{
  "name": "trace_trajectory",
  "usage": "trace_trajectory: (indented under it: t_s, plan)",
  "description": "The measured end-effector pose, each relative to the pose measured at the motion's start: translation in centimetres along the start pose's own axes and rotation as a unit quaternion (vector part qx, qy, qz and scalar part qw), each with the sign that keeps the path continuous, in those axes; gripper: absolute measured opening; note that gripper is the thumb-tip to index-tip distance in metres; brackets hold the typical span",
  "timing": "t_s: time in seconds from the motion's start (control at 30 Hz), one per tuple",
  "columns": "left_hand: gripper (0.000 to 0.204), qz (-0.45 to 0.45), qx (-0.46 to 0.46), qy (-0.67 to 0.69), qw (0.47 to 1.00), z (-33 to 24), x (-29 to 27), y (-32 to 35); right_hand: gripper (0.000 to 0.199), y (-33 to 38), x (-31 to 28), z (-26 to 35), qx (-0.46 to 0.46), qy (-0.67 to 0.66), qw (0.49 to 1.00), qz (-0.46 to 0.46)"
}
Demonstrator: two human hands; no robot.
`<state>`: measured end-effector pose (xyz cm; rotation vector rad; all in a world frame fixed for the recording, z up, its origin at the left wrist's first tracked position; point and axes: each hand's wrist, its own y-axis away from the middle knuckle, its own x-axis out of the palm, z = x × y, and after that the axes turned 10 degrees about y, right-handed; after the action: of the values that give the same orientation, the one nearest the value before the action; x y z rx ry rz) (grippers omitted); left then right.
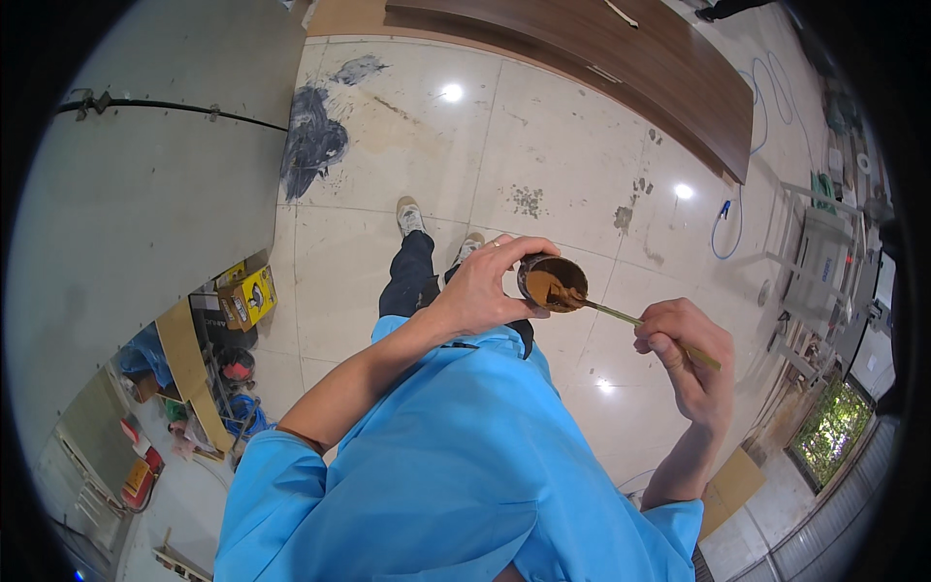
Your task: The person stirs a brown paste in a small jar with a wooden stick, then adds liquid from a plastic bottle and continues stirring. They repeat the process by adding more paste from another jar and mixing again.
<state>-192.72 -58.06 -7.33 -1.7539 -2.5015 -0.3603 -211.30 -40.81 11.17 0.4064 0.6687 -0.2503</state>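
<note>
My left hand (pixel 478 287) is wrapped round a small dark cup (pixel 525 278), tilted so that its mouth shows. Thick orange-brown paste (pixel 551 290) coats the inside of the cup. Between the fingers and thumb of my right hand (pixel 690 351) is a thin greenish stick (pixel 619 314). Its far end reaches into the paste at the cup's right rim, and its near end sticks out past my palm. Both hands are in front of my waist, above the floor.
A long brown wooden panel (pixel 582 44) spans the far side. At left stands a large grey board (pixel 145 184), with a yellow box (pixel 247 298) and clutter beside it. Dark smears (pixel 312 141) mark the tiled floor (pixel 427 107). A blue hose (pixel 716 238) and a metal frame (pixel 800 281) are at right.
</note>
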Motion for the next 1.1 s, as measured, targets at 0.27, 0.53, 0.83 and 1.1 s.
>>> trace_trajectory:
  t_s: [0.27,0.53,0.83,1.1]
  plan:
    - [0.071,-0.003,0.030,-0.017,0.999,-0.1,-0.6,0.0,0.008,-1.5,2.0,0.2,-0.063,0.074,0.995,-0.006]
    - [0.071,-0.001,0.024,-0.032,0.999,-0.1,-0.7,0.1,0.009,-1.1,1.3,0.7,-0.037,0.077,0.995,0.056]
    - [0.071,-0.005,0.025,-0.039,0.999,0.3,-0.9,0.2,0.007,-1.0,0.2,0.8,-0.051,0.063,0.996,0.036]
    - [0.070,-0.020,0.049,-0.055,0.997,-0.1,-0.8,0.2,0.015,-2.0,2.0,0.1,-0.062,0.054,0.996,-0.033]
